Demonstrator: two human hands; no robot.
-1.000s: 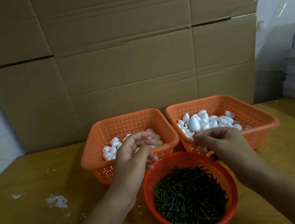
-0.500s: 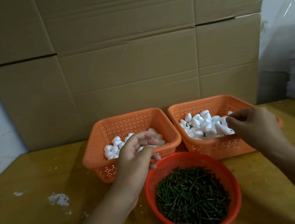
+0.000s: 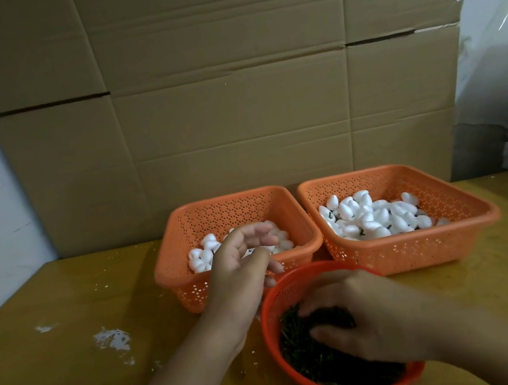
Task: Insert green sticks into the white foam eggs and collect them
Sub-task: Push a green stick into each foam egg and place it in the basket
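Right hand [image 3: 366, 315] digs into green sticks [image 3: 308, 352] in round red basket [image 3: 269, 318] — grip unclear; left hand [image 3: 241, 262] relaxed over left egg basket [image 3: 178, 273] — eggs [image 3: 372, 219] fill right one.

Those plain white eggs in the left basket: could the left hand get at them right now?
Probably yes. The left hand hovers over the left basket, which is open-topped, with the white eggs just beneath its fingers and nothing between.
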